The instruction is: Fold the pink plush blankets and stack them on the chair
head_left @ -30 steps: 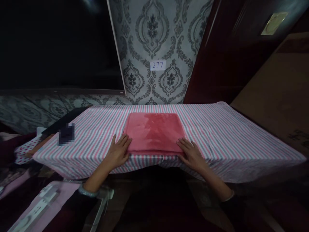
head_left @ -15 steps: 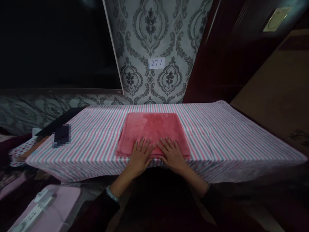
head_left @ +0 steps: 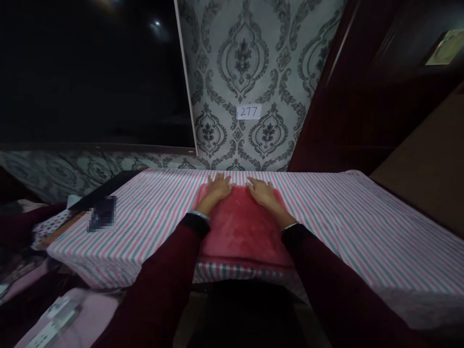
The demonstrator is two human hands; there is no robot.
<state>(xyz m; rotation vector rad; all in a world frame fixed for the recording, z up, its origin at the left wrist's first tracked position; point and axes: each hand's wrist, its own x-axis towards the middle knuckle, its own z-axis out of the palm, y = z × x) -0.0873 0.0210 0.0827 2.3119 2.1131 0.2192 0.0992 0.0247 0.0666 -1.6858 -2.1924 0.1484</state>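
Head view, looking forward and down along both outstretched arms. A folded red towel (head_left: 243, 227) lies flat on a table covered by a pink, grey and white striped cloth (head_left: 344, 227). The towel sits about midway along the table's length; its near edge lies close to the table's near edge and its far edge reaches almost to the far edge, by the wall.

Both hands rest palm down on the far edge of the towel. The left hand (head_left: 218, 186) lies on the far left part and the right hand (head_left: 261, 190) on the far right part, near each other but apart, with a strip of towel showing between them. The fingers of each hand are extended and slightly spread, laid flat; they pinch nothing. The fingertips point toward the wall and reach to the towel's far border, some seeming to touch the striped cloth just beyond it.

The body of the towel thus lies behind the fingers, toward the person, beneath the wrists and forearms. Its outline is close to square, so that no long axis can be told with certainty. Both hands are equally near it. The arms, in dark red sleeves (head_left: 170, 270), are stretched nearly straight and converge toward the hands; a bracelet (head_left: 197, 214) shows at the left wrist.

On the patterned wallpaper behind the table hangs a small label reading 277 (head_left: 248, 112). A dark screen (head_left: 90, 72) fills the upper left. A blurred dark object (head_left: 102, 213) lies at the table's left end.
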